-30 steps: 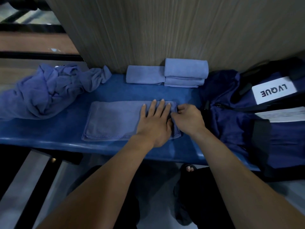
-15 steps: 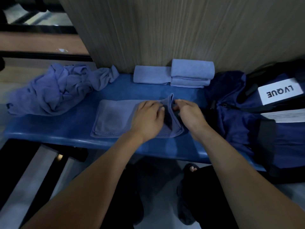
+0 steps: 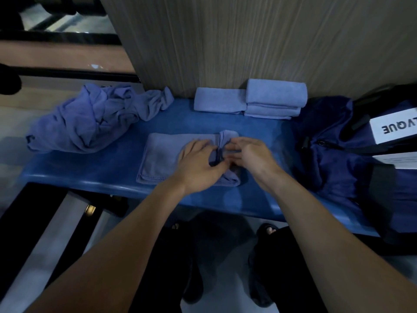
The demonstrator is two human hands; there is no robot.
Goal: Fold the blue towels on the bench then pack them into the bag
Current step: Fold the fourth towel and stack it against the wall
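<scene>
On a blue bench (image 3: 94, 175), a person's two hands meet over the right end of a half-folded blue towel (image 3: 162, 154). The left hand (image 3: 198, 163) lies knuckles-up on the cloth with its fingers curled down, the tips pinching the raised fold of fabric that stands between the hands. The right hand (image 3: 250, 155) faces it from the other side, fingers bent inward and gripping the same bunched ridge; the two sets of fingertips nearly touch, with only the cloth between them. The rest of the towel lies flat on the bench, stretching out to the left of the hands, its stitched hem near the front edge.

A crumpled heap of unfolded towels (image 3: 90, 118) sits at the bench's left end. Against the wood-grain wall panel (image 3: 248, 41) at the back, a stack of folded towels (image 3: 274, 99) rests beside a single folded towel (image 3: 220, 100), touching it. A dark navy bag (image 3: 338, 143) with a white label (image 3: 394, 128) occupies the right end of the bench.
</scene>
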